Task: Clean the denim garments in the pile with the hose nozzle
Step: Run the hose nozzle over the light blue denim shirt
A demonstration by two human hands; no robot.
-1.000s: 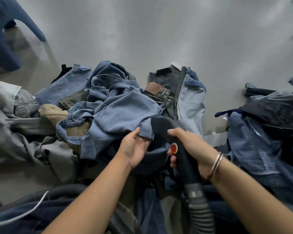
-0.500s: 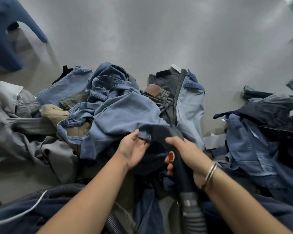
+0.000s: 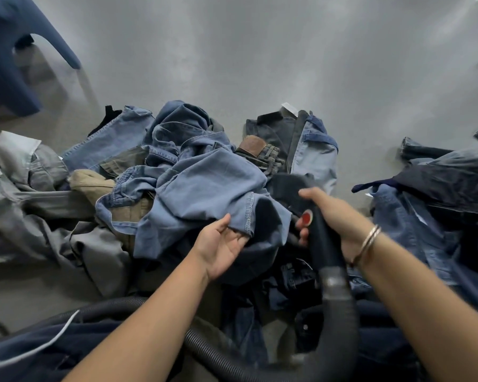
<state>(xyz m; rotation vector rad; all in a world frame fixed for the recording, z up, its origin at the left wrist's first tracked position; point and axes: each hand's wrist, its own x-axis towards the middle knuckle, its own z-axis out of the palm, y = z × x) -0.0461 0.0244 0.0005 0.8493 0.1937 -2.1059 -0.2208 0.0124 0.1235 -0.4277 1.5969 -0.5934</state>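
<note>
Nozzle (image 3: 290, 186) lifted back off the light-blue denim garment (image 3: 204, 194), right hand (image 3: 331, 216) curled round its handle, left hand (image 3: 221, 246) pinching the garment's hem just left of it: another pass likely.

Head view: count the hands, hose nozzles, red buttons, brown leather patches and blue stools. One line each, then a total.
hands: 2, the left hand pinching the light blue denim garment, the right hand gripping the nozzle
hose nozzle: 1
red button: 1
brown leather patch: 1
blue stool: 1
total: 6
</note>
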